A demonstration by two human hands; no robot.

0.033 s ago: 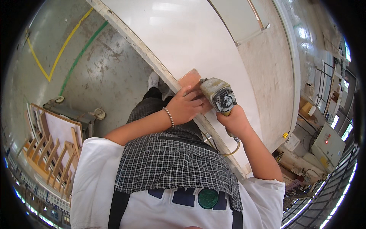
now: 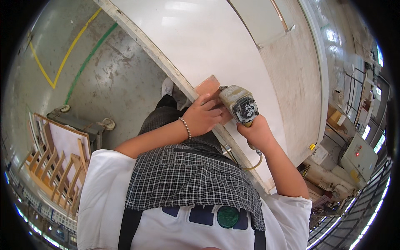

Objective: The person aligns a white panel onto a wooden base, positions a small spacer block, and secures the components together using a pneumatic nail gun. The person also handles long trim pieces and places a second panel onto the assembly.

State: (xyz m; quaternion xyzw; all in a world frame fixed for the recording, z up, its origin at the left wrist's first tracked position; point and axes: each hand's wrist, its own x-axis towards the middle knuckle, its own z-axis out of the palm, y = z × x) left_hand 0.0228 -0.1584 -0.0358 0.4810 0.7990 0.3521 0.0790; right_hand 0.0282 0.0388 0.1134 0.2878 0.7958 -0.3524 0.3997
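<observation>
My right hand (image 2: 253, 129) is closed around the handle of a worn air nailer or stapler (image 2: 237, 100); which of the two I cannot tell. A thin yellowish air hose (image 2: 255, 165) runs from the base of its handle. The tool's nose is hidden behind its body, close to a small flat reddish-brown piece of wood (image 2: 207, 85). This piece lies at the near edge of the white-topped worktable (image 2: 183, 46). My left hand (image 2: 204, 116), with a beaded bracelet at the wrist, holds the wood from the near side, its fingers partly over it.
A pale panel (image 2: 287, 71) lies across the table's right part. On the floor at left stands a wheeled cart (image 2: 85, 125) beside a rack of wooden parts (image 2: 60, 166). Yellow (image 2: 66, 58) and green (image 2: 85, 64) lines mark the floor. A grey control box (image 2: 357, 156) stands at far right.
</observation>
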